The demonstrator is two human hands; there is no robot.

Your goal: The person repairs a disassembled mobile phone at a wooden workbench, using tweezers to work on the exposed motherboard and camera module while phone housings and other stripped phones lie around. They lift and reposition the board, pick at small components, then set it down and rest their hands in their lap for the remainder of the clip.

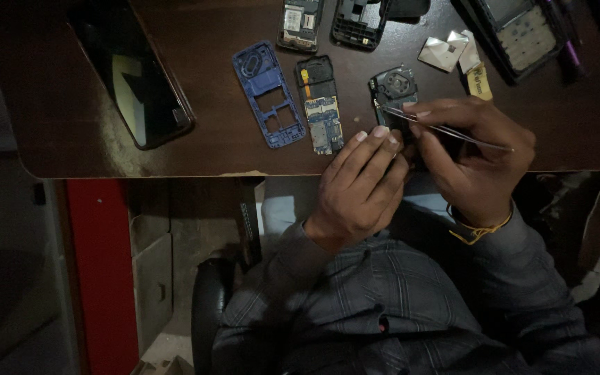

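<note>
1. Metal tweezers [446,130] sit pinched in the right hand [470,156], fingers closed round them; their tips touch the dark phone housing [394,94] near the desk [57,125] edge.
2. The left hand [362,187] curls its fingertips onto the lower end of that housing, pressing it down; whether it grips it I cannot tell.
3. Just left lies a bare circuit board [321,107]; beside that, a blue phone frame [269,94].
4. Further left rests a black smartphone [133,76], screen up; more phone parts [300,24] line the far edge.
</note>
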